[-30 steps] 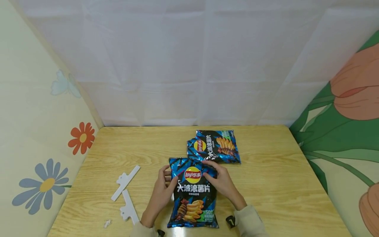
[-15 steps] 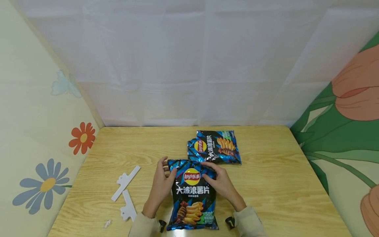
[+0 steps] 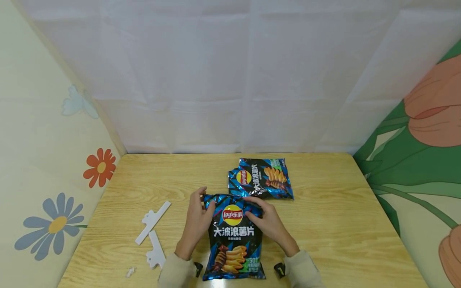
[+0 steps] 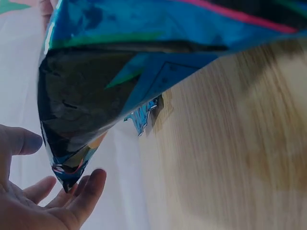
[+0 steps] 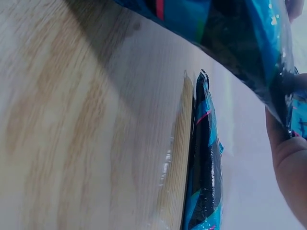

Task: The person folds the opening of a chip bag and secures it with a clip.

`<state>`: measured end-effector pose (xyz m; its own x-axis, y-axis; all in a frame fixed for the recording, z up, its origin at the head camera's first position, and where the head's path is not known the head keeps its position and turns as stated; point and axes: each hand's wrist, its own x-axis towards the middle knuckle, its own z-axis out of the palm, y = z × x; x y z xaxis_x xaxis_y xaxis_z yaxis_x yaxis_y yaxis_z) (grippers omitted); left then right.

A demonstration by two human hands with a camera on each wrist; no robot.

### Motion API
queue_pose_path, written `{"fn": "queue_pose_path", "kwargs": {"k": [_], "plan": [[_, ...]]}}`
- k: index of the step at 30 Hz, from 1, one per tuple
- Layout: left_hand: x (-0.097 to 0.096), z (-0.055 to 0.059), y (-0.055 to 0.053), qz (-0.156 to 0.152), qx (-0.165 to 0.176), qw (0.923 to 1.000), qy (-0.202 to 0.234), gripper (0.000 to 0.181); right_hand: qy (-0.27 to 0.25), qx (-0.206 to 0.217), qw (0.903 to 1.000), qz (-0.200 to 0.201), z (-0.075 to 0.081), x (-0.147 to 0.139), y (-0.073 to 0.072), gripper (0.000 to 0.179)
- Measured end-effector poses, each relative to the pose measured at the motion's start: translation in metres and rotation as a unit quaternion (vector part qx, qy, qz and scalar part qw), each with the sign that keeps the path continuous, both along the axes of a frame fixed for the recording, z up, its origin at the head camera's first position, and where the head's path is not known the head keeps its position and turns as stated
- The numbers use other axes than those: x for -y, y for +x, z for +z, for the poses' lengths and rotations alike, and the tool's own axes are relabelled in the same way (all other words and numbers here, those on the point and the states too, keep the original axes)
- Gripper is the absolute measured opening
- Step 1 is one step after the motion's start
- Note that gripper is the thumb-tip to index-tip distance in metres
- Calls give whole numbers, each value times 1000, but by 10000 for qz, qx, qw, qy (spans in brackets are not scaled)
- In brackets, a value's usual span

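Note:
A blue and black potato chip bag lies upright in the head view, its printed front facing me. My left hand is at its upper left corner, fingers extended past the edge. In the left wrist view the bag's pointed corner sits between the spread thumb and the fingers, with the thumb apart from the film. My right hand pinches the upper right part, thumb on the front and fingers behind the top edge. In the right wrist view much of that hand is cropped by the frame edge.
A second chip bag, with one corner missing, lies sideways just behind. Two white bag clips lie at the left, beside a small white scrap. A white cloth hangs behind the wooden table.
My left hand has slid up and outward along the bag's corner, its fingers straightening. The held bag has shifted slightly toward me and left. The right hand keeps its grip.

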<state>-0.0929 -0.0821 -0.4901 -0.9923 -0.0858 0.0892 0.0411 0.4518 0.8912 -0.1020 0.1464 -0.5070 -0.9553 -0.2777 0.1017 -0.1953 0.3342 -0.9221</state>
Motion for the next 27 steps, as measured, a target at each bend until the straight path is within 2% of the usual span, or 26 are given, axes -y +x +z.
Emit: {"fn": "queue_pose_path", "kwargs": {"k": [5, 12, 17, 23, 27], "plan": [[-4, -1, -2, -121, -455, 9961, -741, 44, -33, 57, 10000, 40, 1, 1, 0, 39], [-6, -3, -4, -112, -592, 9903, -1254, 32, -53, -12, 10000, 53, 1, 1, 0, 39], [-7, -4, -3, -111, -909, 9799, -1774, 28, -81, 2, 9999, 66, 1, 2, 1, 39], [-8, -3, -6, -311, -1570, 9609, -2259, 27, -184, 72, 9997, 135, 2, 3, 2, 38], [-10, -2, -8, -448, -1711, 9543, -2407, 27, -180, 30, 9997, 166, 3, 4, 2, 38]]}}
